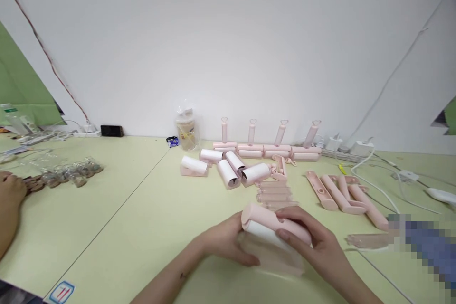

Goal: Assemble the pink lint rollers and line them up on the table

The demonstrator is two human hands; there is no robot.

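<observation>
Nearer me than the clear pieces (274, 190), my left hand (223, 241) and right hand (318, 240) clamp the roller (268, 218); uneven pressure could twist its clear cover (272, 252) loose.

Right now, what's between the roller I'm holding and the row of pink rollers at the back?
In the head view, clear pinkish pieces, white rolls and an open pink part lie between the roller and the row.

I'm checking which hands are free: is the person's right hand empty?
No, the right hand grips a pink-and-white roller, its thumb on the near side.
</observation>
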